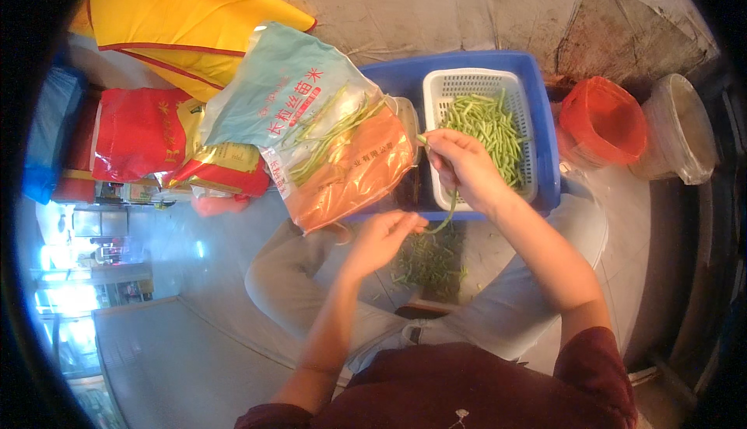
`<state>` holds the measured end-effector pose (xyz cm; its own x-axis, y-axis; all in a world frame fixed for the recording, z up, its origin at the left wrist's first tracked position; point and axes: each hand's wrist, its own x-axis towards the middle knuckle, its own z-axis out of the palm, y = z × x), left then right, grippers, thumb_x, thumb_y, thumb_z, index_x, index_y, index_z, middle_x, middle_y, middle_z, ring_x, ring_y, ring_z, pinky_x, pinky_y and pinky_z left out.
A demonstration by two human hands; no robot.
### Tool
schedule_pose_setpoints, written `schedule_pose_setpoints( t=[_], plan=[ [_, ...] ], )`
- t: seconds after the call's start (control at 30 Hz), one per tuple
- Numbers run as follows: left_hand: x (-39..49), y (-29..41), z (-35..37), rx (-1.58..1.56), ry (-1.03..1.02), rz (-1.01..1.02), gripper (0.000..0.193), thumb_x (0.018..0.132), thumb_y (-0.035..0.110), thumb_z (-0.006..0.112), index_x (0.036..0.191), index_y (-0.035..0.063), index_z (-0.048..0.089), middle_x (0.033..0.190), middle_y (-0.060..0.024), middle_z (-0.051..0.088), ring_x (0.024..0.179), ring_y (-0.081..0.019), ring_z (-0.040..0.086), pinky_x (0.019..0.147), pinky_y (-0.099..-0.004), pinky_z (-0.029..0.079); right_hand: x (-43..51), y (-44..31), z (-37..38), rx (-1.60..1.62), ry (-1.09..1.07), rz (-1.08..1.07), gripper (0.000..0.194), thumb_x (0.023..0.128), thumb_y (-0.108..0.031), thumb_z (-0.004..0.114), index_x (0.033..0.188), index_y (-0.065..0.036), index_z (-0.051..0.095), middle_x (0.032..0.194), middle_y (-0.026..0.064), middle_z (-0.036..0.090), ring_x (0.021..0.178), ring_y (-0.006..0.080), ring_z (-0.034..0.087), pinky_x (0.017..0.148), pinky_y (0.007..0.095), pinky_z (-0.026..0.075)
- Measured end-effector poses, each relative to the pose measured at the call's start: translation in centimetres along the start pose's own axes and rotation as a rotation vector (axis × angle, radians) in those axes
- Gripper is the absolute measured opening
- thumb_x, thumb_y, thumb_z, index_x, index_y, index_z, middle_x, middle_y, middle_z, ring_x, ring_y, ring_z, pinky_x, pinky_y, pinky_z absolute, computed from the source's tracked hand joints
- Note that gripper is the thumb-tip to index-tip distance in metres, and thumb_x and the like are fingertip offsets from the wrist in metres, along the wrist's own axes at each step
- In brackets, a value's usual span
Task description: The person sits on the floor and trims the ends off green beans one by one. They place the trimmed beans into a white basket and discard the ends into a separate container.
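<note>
One long green bean (450, 214) stretches between my two hands. Its lower end is pinched in the fingers of my left hand (385, 239), below the blue tub's near rim. My right hand (464, 163) is over the white basket's left edge, with the bean running down from its palm and a short green piece at thumb and forefinger. Cut bean pieces (487, 131) lie in the white perforated plastic basket (432, 93), which rests in the blue plastic tub (540, 108). Whole long beans (330, 137) lie on a printed plastic sack (292, 78) at the tub's left.
Green scraps (432, 262) lie on the floor between my knees. A red-lined bucket (604, 119) and a clear-lined bucket (680, 128) stand right of the tub. Red packages (140, 134) and a yellow cloth (192, 8) are at the left.
</note>
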<state>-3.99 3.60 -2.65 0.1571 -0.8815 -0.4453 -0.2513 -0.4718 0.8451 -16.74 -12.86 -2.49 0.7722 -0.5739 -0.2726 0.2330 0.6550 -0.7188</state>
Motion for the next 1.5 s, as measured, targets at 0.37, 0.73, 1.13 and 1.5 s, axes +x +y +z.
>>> schedule_pose_setpoints(
  t=[0.37,0.73,1.13,1.5],
  plan=[
    [2.7,4.0,-2.2,-0.322,0.337,0.220,0.020,0.094,0.013,0.055,0.107,-0.0015,0.061,0.093,-0.0056,0.064,0.083,-0.0093,0.059,0.075,-0.0236,0.049,-0.9,1.0,1.4,0.083,-0.225,0.215,0.013,0.092,-0.015,0.052,0.087,-0.004,0.058,0.071,0.0056,0.061,0.048,0.0106,0.048,0.040,0.0232,0.036],
    [2.9,3.5,-4.4,-0.527,0.546,0.237,0.026,0.097,0.014,0.049,0.118,0.0007,0.056,0.098,-0.0047,0.058,0.090,-0.0103,0.054,0.079,-0.0259,0.047,-0.5,0.9,0.7,-0.338,-0.235,0.116,0.013,0.089,-0.013,0.057,0.091,-0.001,0.063,0.072,0.0028,0.062,0.058,0.0090,0.053,0.052,0.0227,0.044],
    [1.6,4.3,-4.7,0.859,0.435,0.613,0.019,0.084,0.008,0.058,0.100,0.0039,0.067,0.100,-0.0117,0.064,0.097,-0.0268,0.058,0.098,-0.0396,0.038,-0.6,1.7,0.7,-0.961,-0.141,-0.318,0.013,0.086,-0.008,0.061,0.090,0.004,0.065,0.073,0.0047,0.062,0.065,0.0089,0.052,0.059,0.0249,0.044],
    [4.3,2.0,-5.0,-0.627,0.659,0.225,0.020,0.096,0.018,0.052,0.107,0.0033,0.059,0.077,0.0028,0.052,0.065,-0.0032,0.049,0.055,-0.0180,0.039,-1.1,3.0,1.3,-0.783,-0.100,-0.369,0.011,0.085,-0.007,0.059,0.088,0.003,0.064,0.073,0.0106,0.060,0.062,0.0135,0.053,0.058,0.0290,0.044]
  ],
)
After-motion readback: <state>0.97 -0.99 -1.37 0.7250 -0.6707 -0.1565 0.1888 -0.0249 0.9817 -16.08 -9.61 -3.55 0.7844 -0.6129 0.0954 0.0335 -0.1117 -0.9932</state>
